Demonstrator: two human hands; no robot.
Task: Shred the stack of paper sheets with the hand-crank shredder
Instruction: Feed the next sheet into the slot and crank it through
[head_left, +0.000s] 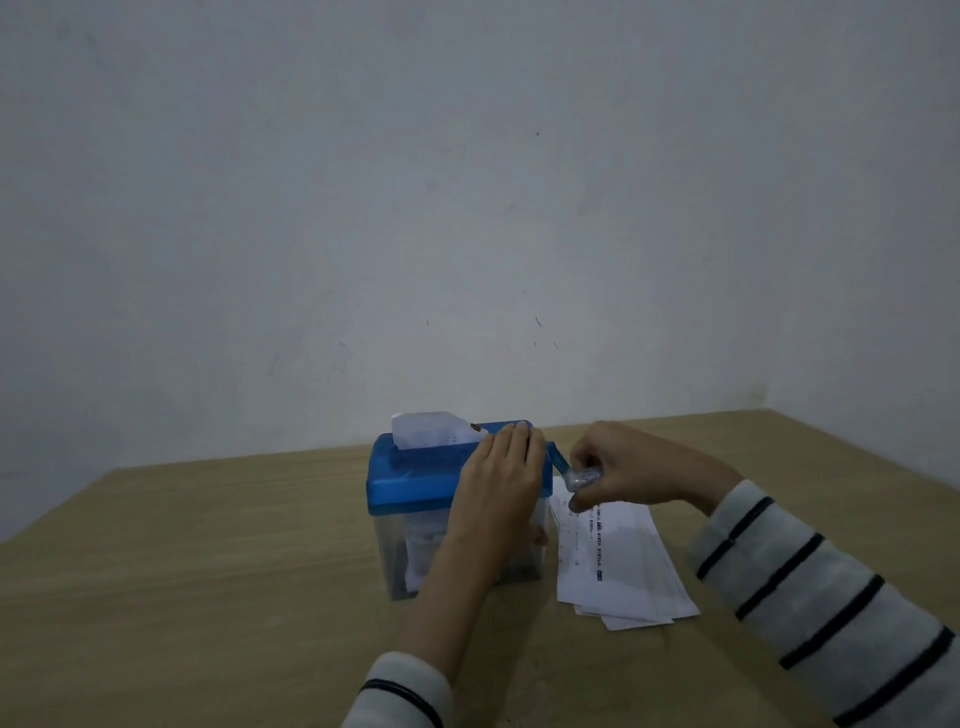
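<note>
- Two hands work at a small hand-crank shredder (410, 483) that stands on a wooden surface (208, 571), low in the frame and just right of centre.
- The shredder has a blue lid (395, 491) over a clear bin (400, 556), and pale shredded paper shows through the bin's wall.
- One white sheet (423, 430) stands upright in the slot on top of the lid, its upper edge showing against the grey wall (467, 182) behind.
- The left hand (501, 480) lies over the right end of the lid, fingers straight and together, their tips reaching the lid's far edge beside the sheet; it presses flat rather than gripping.
- The right hand (631, 467) is to the right of the shredder, with its fingers and thumb curled around the clear knob (584, 477) at the end of the blue crank arm (560, 461).
- The crank arm slants down and to the right from the side of the lid to that knob.
- A stack of paper sheets (618, 566) lies flat on the surface just to the right of the bin, below the right hand, with lines of print on its top page and the lower sheets fanned out at the near edge.
- Both forearms enter from the lower right of the frame in white sleeves (831, 597) with dark stripes.
</note>
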